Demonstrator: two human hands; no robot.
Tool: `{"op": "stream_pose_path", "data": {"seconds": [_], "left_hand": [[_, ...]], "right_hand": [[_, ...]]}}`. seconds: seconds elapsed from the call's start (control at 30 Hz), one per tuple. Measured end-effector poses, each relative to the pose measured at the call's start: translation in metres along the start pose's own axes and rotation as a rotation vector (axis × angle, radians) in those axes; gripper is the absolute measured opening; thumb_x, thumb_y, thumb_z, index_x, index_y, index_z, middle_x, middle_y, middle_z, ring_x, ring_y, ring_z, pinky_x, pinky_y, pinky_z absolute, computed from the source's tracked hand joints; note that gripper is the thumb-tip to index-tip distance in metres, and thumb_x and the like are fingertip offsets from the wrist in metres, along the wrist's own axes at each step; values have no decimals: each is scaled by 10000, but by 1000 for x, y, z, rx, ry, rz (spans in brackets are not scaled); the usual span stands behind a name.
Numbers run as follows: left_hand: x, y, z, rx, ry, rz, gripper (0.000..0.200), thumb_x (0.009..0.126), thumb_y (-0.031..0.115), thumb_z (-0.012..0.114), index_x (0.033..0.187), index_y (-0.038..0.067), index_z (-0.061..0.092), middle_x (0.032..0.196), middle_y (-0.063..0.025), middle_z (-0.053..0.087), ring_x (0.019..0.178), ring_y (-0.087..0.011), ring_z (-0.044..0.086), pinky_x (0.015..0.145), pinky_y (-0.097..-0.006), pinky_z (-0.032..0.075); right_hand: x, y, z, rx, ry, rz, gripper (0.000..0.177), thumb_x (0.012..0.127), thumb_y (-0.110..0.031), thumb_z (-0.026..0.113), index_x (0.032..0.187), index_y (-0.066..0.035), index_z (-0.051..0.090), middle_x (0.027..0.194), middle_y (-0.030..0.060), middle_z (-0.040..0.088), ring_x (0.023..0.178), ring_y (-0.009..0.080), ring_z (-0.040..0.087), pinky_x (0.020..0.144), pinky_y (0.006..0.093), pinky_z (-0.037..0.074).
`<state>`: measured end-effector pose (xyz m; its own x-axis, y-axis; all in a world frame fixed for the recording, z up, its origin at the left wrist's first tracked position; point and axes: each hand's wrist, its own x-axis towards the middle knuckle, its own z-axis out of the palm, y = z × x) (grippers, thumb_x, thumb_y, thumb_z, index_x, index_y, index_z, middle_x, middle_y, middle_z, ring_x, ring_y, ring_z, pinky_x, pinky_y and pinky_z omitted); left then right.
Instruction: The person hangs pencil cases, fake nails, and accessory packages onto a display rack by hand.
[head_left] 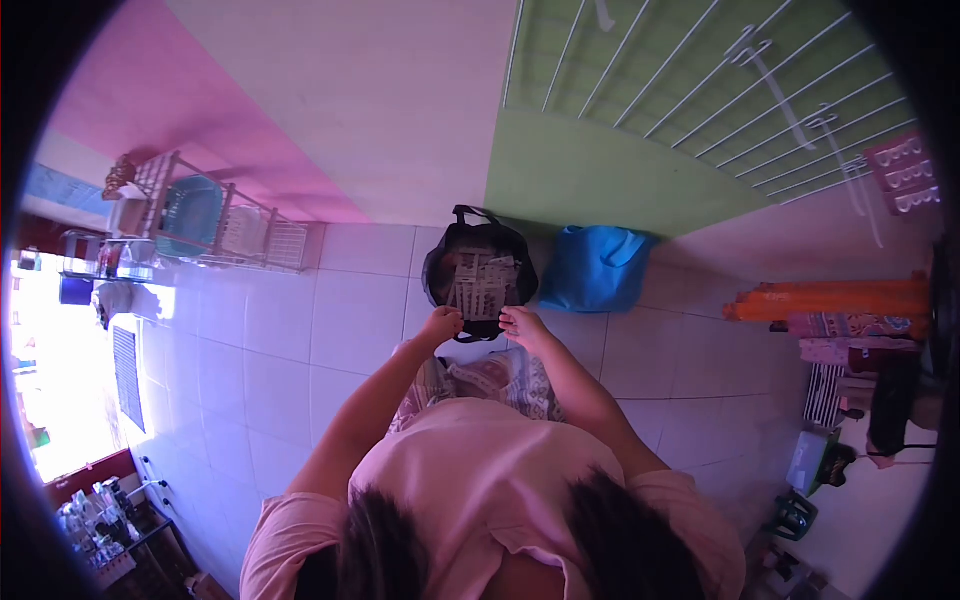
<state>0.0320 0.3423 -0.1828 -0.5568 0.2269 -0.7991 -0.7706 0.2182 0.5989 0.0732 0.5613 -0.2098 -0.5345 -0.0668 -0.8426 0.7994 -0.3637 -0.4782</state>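
Hands at the mouth of the black bag on the floor.

I saw the left hand [441, 325] and right hand [522, 322] close together, the fingers of each curled shut on the near rim of the black bag [432, 272]. It stood open on the tiled floor [340, 320] by the wall, with a blue bag [597, 268] just beside it on the right. Pale printed packets [482, 280] showed inside. To my eye, a good hold meant pulling the rim evenly with both hands, so the mouth gaped wide and the bag did not tip.
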Motion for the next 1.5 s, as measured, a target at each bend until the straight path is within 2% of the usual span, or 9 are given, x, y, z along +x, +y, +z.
{"op": "stream_pose_path", "data": {"seconds": [0.2,0.4,0.5,0.57,0.8,1.03,1.1,1.23,1.5], "left_hand": [[150,-95,5,106,156,208,441,779,225,601,1129,-29,515,965,-146,613,930,-235,589,814,-313,456],[274,-160,-5,405,299,352,558,758,257,604,1205,-41,449,1149,-278,530,1089,-376,523,953,-387,399],[296,-170,-5,384,280,324,643,754,266,607,1259,-51,366,1200,-315,485,1112,-390,508,962,-392,392],[289,-164,-3,367,250,280,702,748,270,616,1285,-62,309,1205,-326,471,1120,-400,497,965,-392,389],[351,-217,-3,384,226,248,1010,611,239,758,1354,-36,131,1287,-309,317,1263,-420,280,1054,-405,268],[372,-231,20,405,426,259,1308,501,295,855,1393,49,-71,1415,-250,83,1334,-387,101,1100,-446,164],[342,-197,30,531,470,80,1319,501,310,859,1402,82,-77,1425,-247,64,1332,-395,113,1092,-451,185],[317,-171,39,621,512,-14,1332,493,321,865,1414,125,-77,1436,-234,96,1327,-366,186,1075,-437,238],[343,-209,23,453,520,312,1198,525,246,817,1389,30,16,1348,-201,332,1257,-317,353,1054,-375,288]], "right_hand": [[147,61,-10,-47,-14,-126,209,830,-230,597,991,-97,581,956,33,589,901,165,546,802,336,402],[275,119,-22,-332,409,-253,334,752,-128,608,1066,-17,574,961,103,611,873,192,567,724,328,439],[344,164,-28,-338,691,-709,367,715,-86,596,1066,18,572,925,131,629,831,223,605,683,361,469],[377,188,-43,-408,669,-575,364,699,-69,593,1048,36,571,926,142,635,814,254,620,680,373,479],[310,154,-27,-177,610,-233,321,651,-68,602,945,58,616,856,176,649,823,291,633,685,373,486],[322,153,-45,-563,590,-397,451,676,-71,580,1104,60,527,1038,237,601,949,331,596,837,375,448],[317,140,-46,-599,857,-541,518,699,-83,573,1185,59,464,1132,250,560,1009,345,569,897,372,422],[354,131,-73,-614,795,-461,481,745,-143,636,1148,46,453,1142,239,546,1048,353,541,908,376,414],[346,121,-56,-328,492,-454,496,709,-146,741,1042,23,414,820,132,613,671,200,639,605,319,516]]}}
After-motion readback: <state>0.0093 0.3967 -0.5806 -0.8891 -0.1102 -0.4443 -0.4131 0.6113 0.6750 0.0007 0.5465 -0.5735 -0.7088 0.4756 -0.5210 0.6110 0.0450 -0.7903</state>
